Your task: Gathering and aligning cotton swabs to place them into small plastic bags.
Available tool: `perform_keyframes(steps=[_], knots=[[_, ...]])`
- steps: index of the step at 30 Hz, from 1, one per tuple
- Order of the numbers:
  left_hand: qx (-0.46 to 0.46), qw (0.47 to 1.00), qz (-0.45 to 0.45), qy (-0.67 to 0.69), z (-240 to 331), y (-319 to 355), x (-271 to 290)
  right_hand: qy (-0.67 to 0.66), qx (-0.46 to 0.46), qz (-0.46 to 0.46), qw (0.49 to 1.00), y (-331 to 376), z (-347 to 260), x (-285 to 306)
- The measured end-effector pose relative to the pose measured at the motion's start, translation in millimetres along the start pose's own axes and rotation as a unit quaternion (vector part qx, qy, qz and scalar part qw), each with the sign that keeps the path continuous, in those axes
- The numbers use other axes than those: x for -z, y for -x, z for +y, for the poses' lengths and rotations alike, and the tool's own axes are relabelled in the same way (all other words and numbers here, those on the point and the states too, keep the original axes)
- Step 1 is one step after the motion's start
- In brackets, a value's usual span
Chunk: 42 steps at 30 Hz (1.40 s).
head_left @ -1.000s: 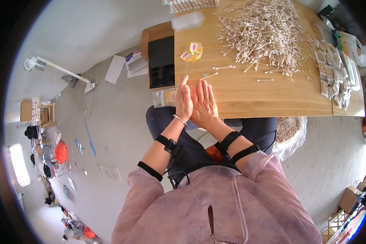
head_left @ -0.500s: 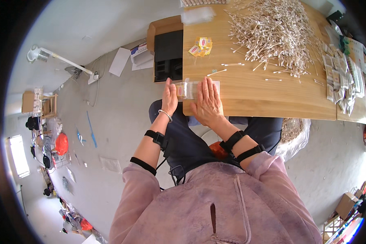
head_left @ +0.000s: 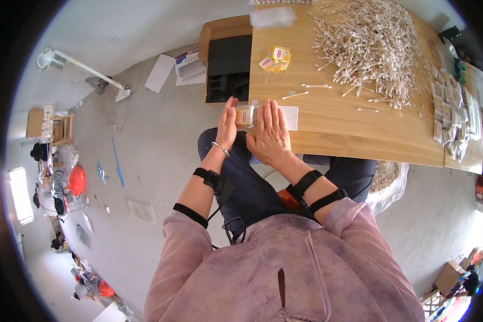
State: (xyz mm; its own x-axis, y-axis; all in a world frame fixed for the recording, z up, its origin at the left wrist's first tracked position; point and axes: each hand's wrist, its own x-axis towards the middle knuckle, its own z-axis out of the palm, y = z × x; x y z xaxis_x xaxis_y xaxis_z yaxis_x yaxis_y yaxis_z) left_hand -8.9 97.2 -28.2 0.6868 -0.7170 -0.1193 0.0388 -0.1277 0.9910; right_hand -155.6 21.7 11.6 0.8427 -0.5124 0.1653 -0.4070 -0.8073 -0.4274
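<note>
While my left hand [head_left: 228, 122] presses flat against the end of the swab pack [head_left: 245, 115] at the table [head_left: 349, 126] edge, upper centre, my right hand [head_left: 270, 134] lies open over it; neither grip closes. I judge I'm squaring the pack; next needs even pressure.

1 head-worn fisheye view looks steeply down, close over the wooden table [head_left: 354, 129]

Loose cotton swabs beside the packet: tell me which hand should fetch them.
Right, probably. The right hand lies flat nearest the loose swabs, while the left hand steadies the clear packet at the table edge.
</note>
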Motion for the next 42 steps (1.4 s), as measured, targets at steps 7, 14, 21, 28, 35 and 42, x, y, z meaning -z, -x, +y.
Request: perform_keyframes(steps=[7, 14, 21, 28, 35, 42], knots=[[0.008, 0.999, 0.003, 0.048, 5.4, -3.6, 7.9, -0.171, -0.035, 0.045, 0.984, -9.2, 12.9, 1.5], [0.034, 0.994, -0.034, 0.096, 5.8, -2.1, 5.1, -0.457, -0.068, 0.106, 0.881, -32.4, 11.4, -0.1], [0.038, 0.993, -0.035, 0.109, 10.4, 0.7, 4.4, -0.497, -0.056, 0.102, 0.86, -31.3, 3.5, 0.2], [0.013, 0.995, -0.036, 0.089, 12.5, -0.4, 4.7, -0.511, -0.058, 0.111, 0.85, -39.8, -16.2, -13.3], [0.022, 0.996, -0.027, 0.084, 13.8, 1.1, 2.3, -0.525, -0.07, 0.106, 0.842, -43.7, -22.7, -18.3], [0.037, 0.992, -0.008, 0.119, 13.3, -2.2, 2.2, -0.523, -0.071, 0.117, 0.842, -44.0, -22.8, -19.6]])
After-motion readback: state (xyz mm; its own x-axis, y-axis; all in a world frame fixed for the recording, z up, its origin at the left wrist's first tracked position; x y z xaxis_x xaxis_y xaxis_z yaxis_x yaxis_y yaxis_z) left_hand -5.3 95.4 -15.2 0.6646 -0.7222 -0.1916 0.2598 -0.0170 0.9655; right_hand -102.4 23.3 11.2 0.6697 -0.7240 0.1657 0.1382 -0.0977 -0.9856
